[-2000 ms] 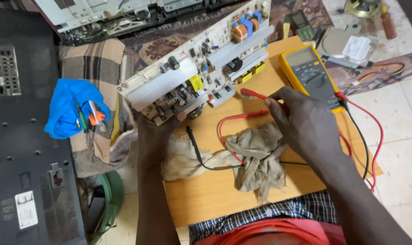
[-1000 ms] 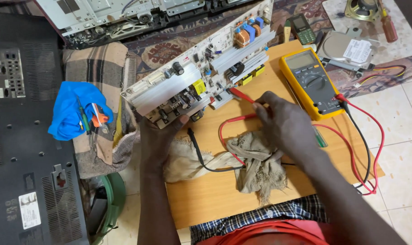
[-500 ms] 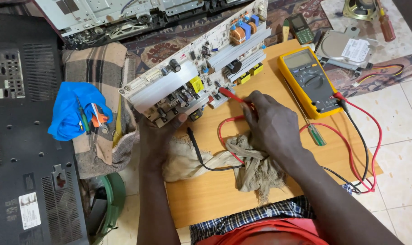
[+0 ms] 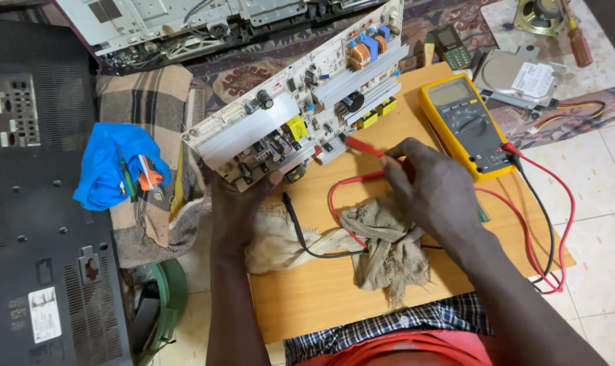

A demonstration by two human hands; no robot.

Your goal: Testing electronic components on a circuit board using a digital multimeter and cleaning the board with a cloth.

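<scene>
A wooden board (image 4: 334, 298) lies over the person's lap above a tiled floor, carrying a yellow multimeter (image 4: 464, 126) and a beige rag (image 4: 382, 247). The left hand (image 4: 238, 203) grips the lower edge of a tilted circuit board (image 4: 300, 108). The right hand (image 4: 429, 190) pinches a red probe (image 4: 361, 145), its tip touching the circuit board's lower edge
</scene>
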